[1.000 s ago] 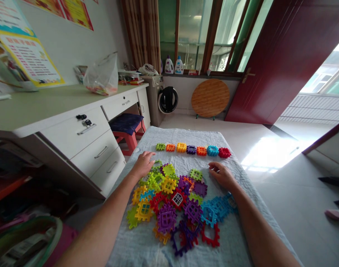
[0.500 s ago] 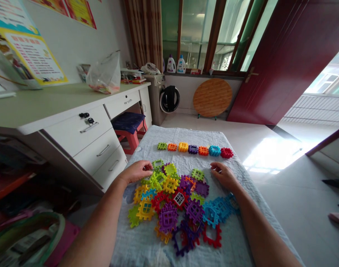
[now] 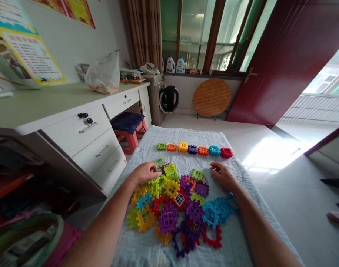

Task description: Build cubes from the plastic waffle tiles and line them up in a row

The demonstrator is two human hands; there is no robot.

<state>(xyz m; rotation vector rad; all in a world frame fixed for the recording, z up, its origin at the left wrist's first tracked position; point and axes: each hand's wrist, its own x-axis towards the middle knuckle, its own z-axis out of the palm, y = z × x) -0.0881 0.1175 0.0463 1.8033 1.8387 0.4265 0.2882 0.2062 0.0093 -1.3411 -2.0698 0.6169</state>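
My left hand [image 3: 145, 173] is at the upper left of a heap of plastic interlocking blocks, its fingers curled down against the light green blocks [image 3: 156, 186]. Whatever is under those fingertips is hidden. My right hand [image 3: 222, 175] rests on the cloth to the right of the heap, fingers loosely bent and apart, holding nothing. Closest to it are a green window block [image 3: 197, 174] and a purple block [image 3: 202, 189]. Yellow blocks [image 3: 145, 218], a red block with a white window [image 3: 180, 199], purple blocks [image 3: 168, 218] and blue blocks [image 3: 211, 216] make up the rest.
Beyond the heap, a row of small block stacks runs across the cloth, from a green stack [image 3: 162, 146] to a red stack [image 3: 226, 152]. A pale blue cloth [image 3: 183, 134] covers the table. A white desk [image 3: 75, 100] stands on the left, with a stool [image 3: 129, 124] beside it.
My left hand has moved right, over the light green blocks. Several green and yellow blocks near it have shifted or tilted. My right hand has stayed in place.
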